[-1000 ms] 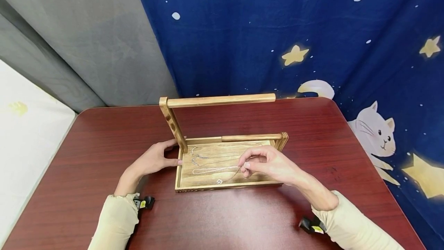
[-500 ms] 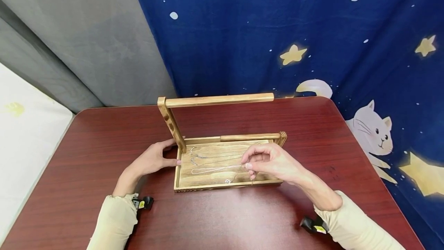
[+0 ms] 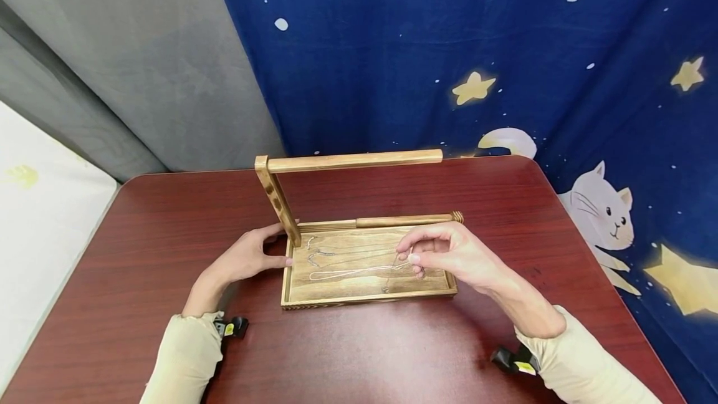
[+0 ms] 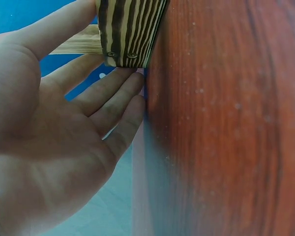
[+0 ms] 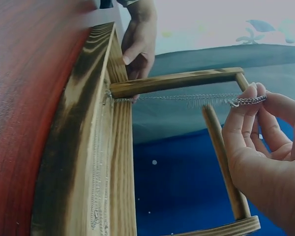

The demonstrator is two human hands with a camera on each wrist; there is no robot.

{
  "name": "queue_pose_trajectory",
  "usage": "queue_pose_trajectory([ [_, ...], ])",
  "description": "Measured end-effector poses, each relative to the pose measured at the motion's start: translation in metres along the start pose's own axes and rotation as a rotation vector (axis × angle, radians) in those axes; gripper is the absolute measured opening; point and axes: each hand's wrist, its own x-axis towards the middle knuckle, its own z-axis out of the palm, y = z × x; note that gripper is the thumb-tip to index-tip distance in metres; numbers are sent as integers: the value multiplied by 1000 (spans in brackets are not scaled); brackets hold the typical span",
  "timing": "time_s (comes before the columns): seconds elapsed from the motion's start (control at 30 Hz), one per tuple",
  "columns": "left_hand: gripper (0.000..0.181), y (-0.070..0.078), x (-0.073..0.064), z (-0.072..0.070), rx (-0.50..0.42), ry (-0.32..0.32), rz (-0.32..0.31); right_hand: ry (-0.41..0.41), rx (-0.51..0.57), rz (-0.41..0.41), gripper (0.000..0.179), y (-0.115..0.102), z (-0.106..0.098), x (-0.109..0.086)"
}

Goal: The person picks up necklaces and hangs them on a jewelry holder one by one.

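Pinching a chain [image 5: 243, 102], the right hand [image 3: 451, 255] partly hides the tray [image 3: 342, 303], left hand [image 3: 249, 257] spread against it

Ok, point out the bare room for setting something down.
Bare table: in front of the tray, between the sleeves; left of the left hand; and far right, between the right hand and curtain. Crowded: the tray, where chains lie and the right hand pinches one.
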Motion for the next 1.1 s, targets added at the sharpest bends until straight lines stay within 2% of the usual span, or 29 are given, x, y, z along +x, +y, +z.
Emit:
queue_pose_trajectory([
  [0.27,75,0,1,0,-16,1,7,50,-56,-54,18,-6,-9,-4],
  [0.4,75,0,1,0,-17,0,-1,65,-65,-54,21,-10,-12,-6],
  [0.7,74,-1,1,0,-10,-4,-8,21,-33,-144,29,-15,-19,-11],
  [1.1,75,-1,1,0,-12,-1,-13,21,56,-165,34,-24,-31,-19],
])
